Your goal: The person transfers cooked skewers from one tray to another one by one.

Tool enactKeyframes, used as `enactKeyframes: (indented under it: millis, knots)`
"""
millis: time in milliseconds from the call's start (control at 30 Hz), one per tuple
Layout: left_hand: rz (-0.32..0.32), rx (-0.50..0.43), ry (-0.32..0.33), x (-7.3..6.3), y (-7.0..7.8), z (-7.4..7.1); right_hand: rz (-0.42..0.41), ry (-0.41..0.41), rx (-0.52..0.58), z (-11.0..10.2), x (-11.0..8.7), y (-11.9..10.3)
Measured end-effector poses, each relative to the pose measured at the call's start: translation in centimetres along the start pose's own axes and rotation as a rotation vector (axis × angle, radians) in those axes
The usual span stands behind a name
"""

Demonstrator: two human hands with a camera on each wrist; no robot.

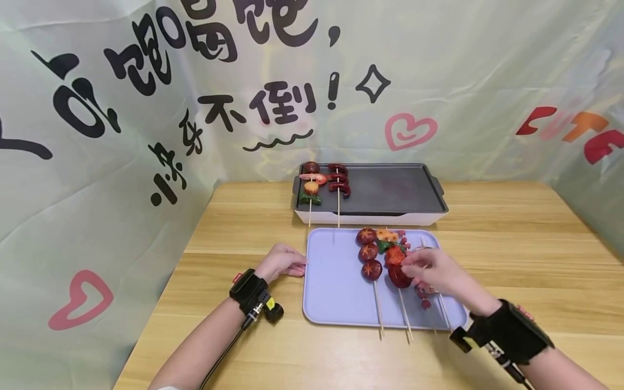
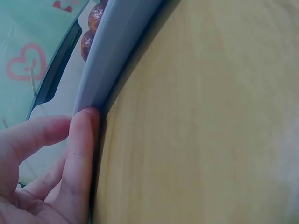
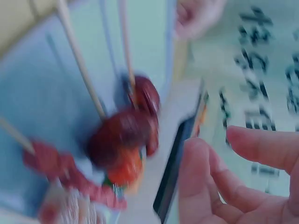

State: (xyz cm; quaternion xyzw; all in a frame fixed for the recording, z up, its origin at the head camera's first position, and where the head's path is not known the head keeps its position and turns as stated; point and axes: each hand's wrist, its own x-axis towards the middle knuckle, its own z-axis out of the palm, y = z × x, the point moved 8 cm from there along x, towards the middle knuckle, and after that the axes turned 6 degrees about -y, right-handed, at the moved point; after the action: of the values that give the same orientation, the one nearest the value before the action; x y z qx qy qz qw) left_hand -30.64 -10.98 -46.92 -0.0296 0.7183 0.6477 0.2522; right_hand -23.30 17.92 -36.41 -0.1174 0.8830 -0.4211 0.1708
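Note:
My left hand [image 1: 283, 261] is at the left rim of a lavender tray [image 1: 336, 287]; in the left wrist view its thumb and finger pinch the tray's edge [image 2: 100, 70]. On the tray's right half lie several toy food skewers. Leftmost is a mushroom skewer [image 1: 372, 270], beside it a mixed skewer [image 1: 395, 256] with orange, green and red pieces. Farther right are a red meat skewer [image 1: 426, 304] and a pale one [image 1: 433, 290], partly hidden by my right hand [image 1: 434, 268]. That hand hovers over the skewers; the right wrist view shows a gap between thumb and finger, holding nothing.
Behind the tray stands a grill [image 1: 385, 189] with a dark plate and white base. Across its left end lie a mixed skewer [image 1: 311, 188] and a dark red curved-piece skewer [image 1: 339, 188], sticks over the front edge. A printed cloth [image 1: 468, 65] hangs around the wooden table [image 1: 244, 216].

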Motion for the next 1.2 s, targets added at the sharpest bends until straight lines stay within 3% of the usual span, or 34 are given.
enactKeyframes:
  millis: [267, 433, 600, 833, 1200]
  knots:
    - [-0.003, -0.005, -0.002, -0.1, 0.0, -0.1, 0.11, -0.018, 0.054, -4.8, 0.2, 4.8]
    - [-0.002, 0.001, 0.005, -0.2, 0.0, -0.1, 0.215, -0.033, 0.117, -5.9, 0.2, 8.9]
    - [-0.005, 0.002, 0.007, -0.2, 0.1, 0.1, 0.271, -0.081, 0.266, -5.8, 0.0, 11.8]
    - [-0.009, 0.008, 0.008, -0.1, 0.1, 0.0, 0.236, -0.162, 0.453, -4.9, 0.4, 12.9]
    - [-0.021, 0.009, 0.007, -0.1, 0.1, 0.0, 0.254, -0.166, 0.415, -4.5, 1.4, 13.5]
